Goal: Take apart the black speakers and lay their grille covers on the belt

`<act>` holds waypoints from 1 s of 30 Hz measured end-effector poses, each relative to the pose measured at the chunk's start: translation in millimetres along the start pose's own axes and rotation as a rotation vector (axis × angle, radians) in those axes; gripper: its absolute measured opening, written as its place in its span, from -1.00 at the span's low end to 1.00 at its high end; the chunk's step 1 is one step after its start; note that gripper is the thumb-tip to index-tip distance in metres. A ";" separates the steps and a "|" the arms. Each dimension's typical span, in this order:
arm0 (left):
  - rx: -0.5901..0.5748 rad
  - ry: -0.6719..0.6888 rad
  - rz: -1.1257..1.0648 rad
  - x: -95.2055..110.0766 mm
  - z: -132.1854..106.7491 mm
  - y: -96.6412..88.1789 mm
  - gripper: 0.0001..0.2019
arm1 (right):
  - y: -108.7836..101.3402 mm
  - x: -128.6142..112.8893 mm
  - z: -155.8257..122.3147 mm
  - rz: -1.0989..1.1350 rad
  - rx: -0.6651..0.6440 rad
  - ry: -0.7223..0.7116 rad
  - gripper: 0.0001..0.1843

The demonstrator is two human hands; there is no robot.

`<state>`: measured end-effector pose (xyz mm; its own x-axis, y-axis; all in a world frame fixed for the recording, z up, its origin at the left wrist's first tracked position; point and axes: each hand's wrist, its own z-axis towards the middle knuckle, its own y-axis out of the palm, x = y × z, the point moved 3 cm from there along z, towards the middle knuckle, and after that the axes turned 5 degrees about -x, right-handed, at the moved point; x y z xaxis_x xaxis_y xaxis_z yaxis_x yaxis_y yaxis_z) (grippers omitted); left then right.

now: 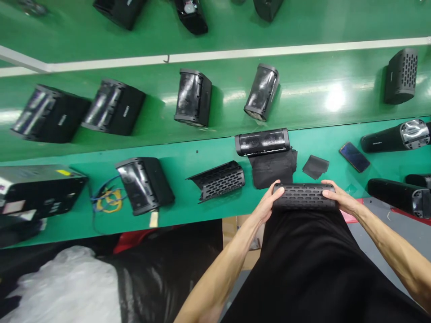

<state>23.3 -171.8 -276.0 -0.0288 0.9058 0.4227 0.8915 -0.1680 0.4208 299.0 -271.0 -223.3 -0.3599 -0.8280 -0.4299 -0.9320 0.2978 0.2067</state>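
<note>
A black speaker grille [305, 197] with rows of slots lies level across my lap at the bench edge. My left hand [272, 201] grips its left end, thumb on the slotted face. On the right end my right hand [336, 196] is closed the same way; the fingers behind are partly hidden. Just beyond are black cloth sheets [272, 169] and a shiny black speaker body [262, 141]. A second slotted grille [222, 181] rests to the left, its hollow side partly showing. A small black cloth piece [315, 166] lies beyond my right hand.
Several black speakers [193, 98] stand on the green conveyor [229, 98] behind the bench. A phone [354, 157] and dark cylindrical speakers [397, 195] are at right. At left are another speaker [144, 185], coiled yellow cable [112, 201] and a boxy device [43, 193].
</note>
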 end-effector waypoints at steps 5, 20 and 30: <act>-0.070 0.079 0.050 7.7 -0.4 3.0 -0.04 | -4.4 -0.5 0.6 0.089 -0.015 0.038 -0.06; 0.022 0.358 0.061 45.5 0.5 -1.3 -0.16 | -7.8 -13.1 31.5 0.247 0.113 -0.259 -0.22; 1.060 0.606 0.334 63.7 -52.4 -116.9 -0.61 | -38.1 -263.9 166.1 0.325 0.335 -0.624 -0.58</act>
<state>-106.4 -114.8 -256.2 0.3155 0.5095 0.8006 0.8107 0.2937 -0.5064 422.3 15.0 -263.8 -0.4825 -0.2840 -0.8286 -0.7031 0.6897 0.1731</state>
